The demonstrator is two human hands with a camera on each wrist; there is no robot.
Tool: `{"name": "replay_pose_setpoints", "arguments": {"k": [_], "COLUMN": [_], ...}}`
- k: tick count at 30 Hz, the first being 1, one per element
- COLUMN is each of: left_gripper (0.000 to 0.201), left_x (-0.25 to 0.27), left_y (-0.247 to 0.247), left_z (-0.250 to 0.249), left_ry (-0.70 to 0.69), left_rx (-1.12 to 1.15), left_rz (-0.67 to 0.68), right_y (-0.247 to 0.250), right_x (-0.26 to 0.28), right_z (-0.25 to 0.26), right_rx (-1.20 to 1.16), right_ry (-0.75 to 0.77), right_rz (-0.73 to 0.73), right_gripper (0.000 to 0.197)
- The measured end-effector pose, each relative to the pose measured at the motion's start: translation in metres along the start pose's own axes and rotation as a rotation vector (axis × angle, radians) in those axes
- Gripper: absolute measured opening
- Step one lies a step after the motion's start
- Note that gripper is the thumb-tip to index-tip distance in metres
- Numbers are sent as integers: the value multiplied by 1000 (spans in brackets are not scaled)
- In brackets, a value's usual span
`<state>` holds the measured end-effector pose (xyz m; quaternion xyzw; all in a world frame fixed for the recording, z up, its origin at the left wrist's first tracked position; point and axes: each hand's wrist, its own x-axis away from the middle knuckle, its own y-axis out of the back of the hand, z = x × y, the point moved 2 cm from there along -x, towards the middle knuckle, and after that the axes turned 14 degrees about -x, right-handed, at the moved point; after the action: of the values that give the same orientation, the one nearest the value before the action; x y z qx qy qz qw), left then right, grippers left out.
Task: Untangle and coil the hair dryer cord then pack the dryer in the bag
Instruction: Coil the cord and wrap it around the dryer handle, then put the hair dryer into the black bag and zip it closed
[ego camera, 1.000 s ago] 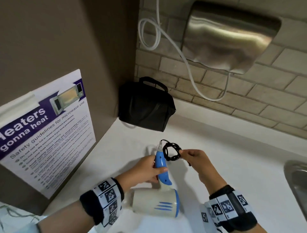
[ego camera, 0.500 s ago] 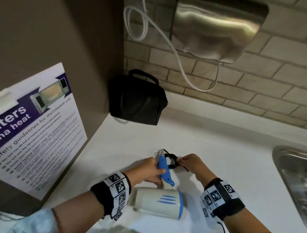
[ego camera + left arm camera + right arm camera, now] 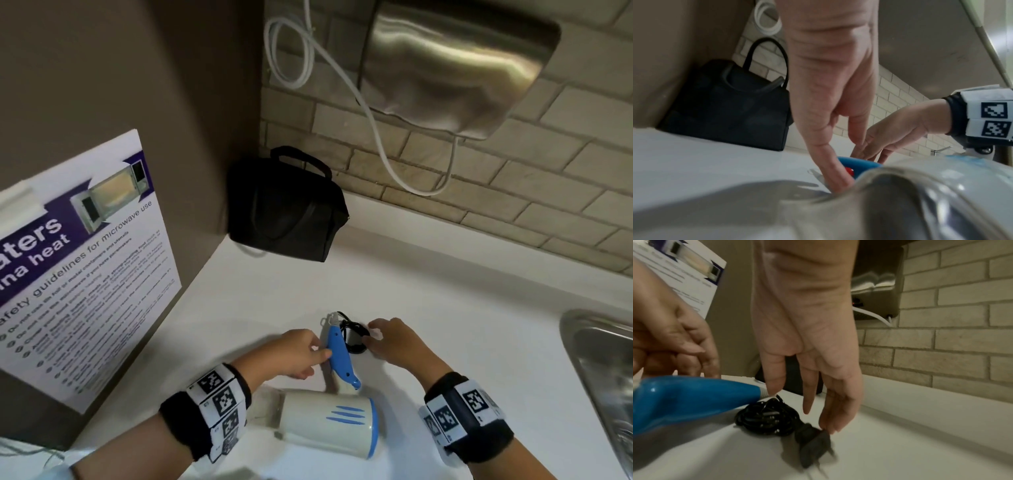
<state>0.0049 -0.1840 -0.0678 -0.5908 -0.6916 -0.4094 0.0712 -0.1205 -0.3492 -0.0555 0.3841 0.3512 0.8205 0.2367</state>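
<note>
Two hands: working low over the counter (image 3: 445,329), either side of the dryer handle.
Counter: carrying everything in play; giving a flat rest so neither hand is bearing the dryer's weight.
Bag (image 3: 284,209): standing upright in the back corner against the brown panel and brick wall, well apart from the dryer; appearing closed, handle up, not yet being used. Judged: packing step still ahead.
Hair dryer (image 3: 329,428): lying on its side near the front edge, barrel across the view, blue handle (image 3: 337,353) pointing away toward the bag; lying flat so the cord end is staying within reach of both hands.
Left hand (image 3: 291,353): resting against the left side of the handle, fingers extended rather than wrapped, steadying it so it is not rolling; thumb tip touching the counter beside a red switch in the left wrist view.
Right hand (image 3: 394,346): hanging over the cord bundle, fingers straight and pointing down, fingertips (image 3: 830,426) just touching or nearly touching the plug; not gripping. Judged: setting the coil down or tidying its loose end.
Cord (image 3: 766,420): sitting as a tight black coil on the counter, touching the handle's tip. Judged: coiling looking finished.
Plug (image 3: 813,446): lying just beside the coil, prongs pointing toward the wrist camera, blurred.
</note>
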Motion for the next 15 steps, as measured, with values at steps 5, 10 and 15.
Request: {"name": "replay_pose_setpoints", "arguments": {"k": [5,10,15], "left_gripper": [41,34,31], "left_x": [31,50,64], "left_y": [21,35,47], "left_z": [19,47,65], "left_ry": [-88,-68,-80], "left_rx": [-246,-255,-290], "left_rz": [-251,-464,-655], "right_y": [7,24,47], "right_x": [17,24,-18], "right_z": [46,126,195], "right_rx": [49,22,35], "right_ry": [260,628,716], "right_rz": [-57,-105,-294], "right_gripper": [44,45,57]}}
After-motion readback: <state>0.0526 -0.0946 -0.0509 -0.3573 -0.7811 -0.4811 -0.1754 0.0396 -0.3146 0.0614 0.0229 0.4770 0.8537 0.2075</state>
